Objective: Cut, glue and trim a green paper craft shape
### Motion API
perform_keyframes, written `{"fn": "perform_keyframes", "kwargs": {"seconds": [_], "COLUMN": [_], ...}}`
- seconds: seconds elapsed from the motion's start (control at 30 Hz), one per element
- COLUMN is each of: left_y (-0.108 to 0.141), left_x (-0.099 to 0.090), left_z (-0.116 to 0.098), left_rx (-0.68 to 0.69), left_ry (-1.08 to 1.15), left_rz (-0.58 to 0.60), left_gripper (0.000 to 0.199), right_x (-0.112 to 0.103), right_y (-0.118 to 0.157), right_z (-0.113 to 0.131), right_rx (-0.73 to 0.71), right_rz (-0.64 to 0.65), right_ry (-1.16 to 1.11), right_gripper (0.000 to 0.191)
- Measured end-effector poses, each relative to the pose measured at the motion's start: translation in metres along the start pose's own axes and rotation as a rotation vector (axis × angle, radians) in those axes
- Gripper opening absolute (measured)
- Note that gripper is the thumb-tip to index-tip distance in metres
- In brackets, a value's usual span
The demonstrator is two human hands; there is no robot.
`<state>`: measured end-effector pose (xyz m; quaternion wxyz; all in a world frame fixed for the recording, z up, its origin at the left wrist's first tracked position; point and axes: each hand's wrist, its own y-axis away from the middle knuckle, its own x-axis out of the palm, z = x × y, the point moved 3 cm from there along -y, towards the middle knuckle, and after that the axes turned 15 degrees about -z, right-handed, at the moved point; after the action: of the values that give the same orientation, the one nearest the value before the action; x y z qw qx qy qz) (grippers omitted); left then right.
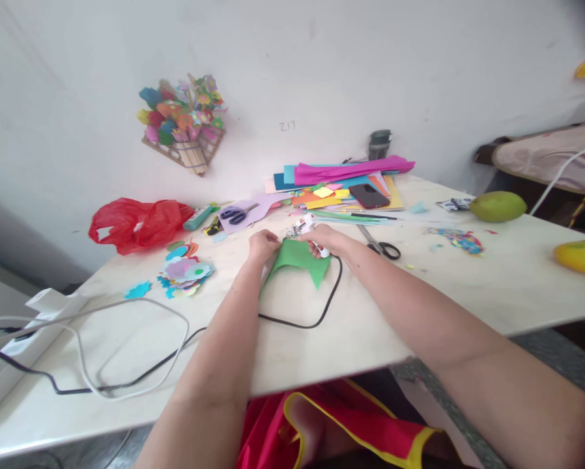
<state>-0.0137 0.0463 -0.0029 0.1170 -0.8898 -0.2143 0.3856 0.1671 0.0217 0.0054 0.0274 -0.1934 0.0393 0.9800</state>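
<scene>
Left hand [263,247] apparently pinches one green sheet [297,255]; right hand [324,239] grips one white corded tool [304,224].

on the table [370,345], cut-outs [182,270] lie left of the sheet [296,253], a plastic bag [143,221] behind them. paper [341,173] is piled behind the sheet, a phone [369,195] on it. scissors [375,243] lie right, fruit [498,206] farther right.

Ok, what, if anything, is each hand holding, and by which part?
The left hand pinches the green sheet near its far left corner; the right hand grips the white glue gun by its handle.
</scene>
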Motion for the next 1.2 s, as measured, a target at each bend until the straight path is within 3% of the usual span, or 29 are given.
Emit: {"fn": "perform_keyframes", "kwargs": {"seconds": [0.53, 0.73, 0.93, 1.07, 1.2], "left_y": [0.004, 0.001, 0.003, 0.005, 0.007], "left_x": [-0.003, -0.002, -0.010, -0.016, -0.018], "left_z": [-0.004, 0.001, 0.003, 0.005, 0.006], "left_rx": [-0.002, -0.001, 0.166, 0.205, 0.189], "left_ry": [0.005, 0.033, -0.118, 0.060, 0.115], "left_rz": [0.018, 0.005, 0.033, 0.045, 0.066], "left_gripper": [0.016, 0.019, 0.038, 0.063, 0.059], "right_x": [-0.004, -0.006, -0.007, -0.007, -0.005], "right_y": [0.002, 0.002, 0.000, 0.002, 0.003], "right_z": [0.000, 0.000, -0.001, -0.001, -0.001], "right_rx": [-0.015, 0.018, 0.027, 0.036, 0.047], "right_rz": [0.047, -0.001, -0.039, -0.044, -0.045], "right_ry": [-0.027, -0.063, -0.103, -0.120, -0.130], "right_gripper": [0.023, 0.022, 0.021, 0.022, 0.022]}}
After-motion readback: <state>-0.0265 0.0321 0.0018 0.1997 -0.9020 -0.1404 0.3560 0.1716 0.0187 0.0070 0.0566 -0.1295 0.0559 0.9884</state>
